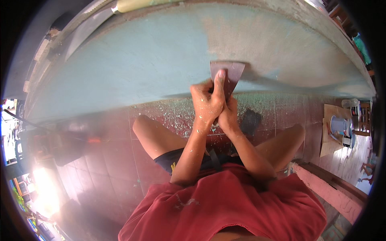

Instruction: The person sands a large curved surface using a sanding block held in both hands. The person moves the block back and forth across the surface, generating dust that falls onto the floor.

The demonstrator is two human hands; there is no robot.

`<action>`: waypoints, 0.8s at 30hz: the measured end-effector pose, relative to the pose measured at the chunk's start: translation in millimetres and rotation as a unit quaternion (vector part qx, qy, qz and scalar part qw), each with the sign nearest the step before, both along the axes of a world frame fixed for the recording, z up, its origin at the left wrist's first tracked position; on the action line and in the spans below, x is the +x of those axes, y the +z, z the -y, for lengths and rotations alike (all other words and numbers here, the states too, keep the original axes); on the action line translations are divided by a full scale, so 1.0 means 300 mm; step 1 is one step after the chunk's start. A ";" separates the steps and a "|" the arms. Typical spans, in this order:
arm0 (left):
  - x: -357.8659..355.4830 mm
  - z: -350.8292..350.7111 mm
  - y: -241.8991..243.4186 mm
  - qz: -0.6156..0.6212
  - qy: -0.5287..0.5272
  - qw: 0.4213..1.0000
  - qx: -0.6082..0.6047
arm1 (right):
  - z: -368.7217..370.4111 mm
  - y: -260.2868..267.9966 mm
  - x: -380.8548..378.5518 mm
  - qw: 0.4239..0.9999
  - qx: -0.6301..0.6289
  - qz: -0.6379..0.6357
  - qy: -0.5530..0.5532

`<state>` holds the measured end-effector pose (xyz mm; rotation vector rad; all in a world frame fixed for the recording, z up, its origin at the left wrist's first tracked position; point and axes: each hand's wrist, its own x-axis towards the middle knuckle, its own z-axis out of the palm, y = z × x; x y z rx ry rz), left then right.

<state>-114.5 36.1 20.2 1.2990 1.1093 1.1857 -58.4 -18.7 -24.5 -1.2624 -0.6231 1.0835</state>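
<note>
A scraper with a wide flat metal blade [230, 70] is held in both my hands. My left hand [208, 96] wraps it with the thumb laid up along the blade. Below and against it, my right hand [228, 112] closes around the lower part, and the handle is mostly hidden. The blade's broad edge rests at or very near a pale blue painted surface [135, 63]. Right of the blade that surface shows a worn brownish patch [256, 39] with traces of blue. Small paint flakes stick to my left hand and forearm.
Paint flakes [181, 111] litter the maroon tiled floor [114, 162] between my knees. A tool with a pale handle [141, 4] lies along the top ledge. Cardboard [327, 138] under a paint can [337, 124] lies at right, near a pinkish beam [328, 186]. Another person's legs [368, 173] show far right.
</note>
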 end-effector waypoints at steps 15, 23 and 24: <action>0.014 -0.014 -0.041 -0.003 0.034 0.999 0.029 | -0.040 -0.021 -0.003 0.998 0.049 0.036 -0.018; -0.005 -0.061 0.002 -0.025 0.021 0.994 0.100 | -0.079 0.040 -0.025 0.996 0.076 0.035 -0.037; -0.009 -0.063 0.080 -0.005 0.021 0.995 0.095 | -0.090 0.079 -0.022 0.993 0.104 0.044 -0.034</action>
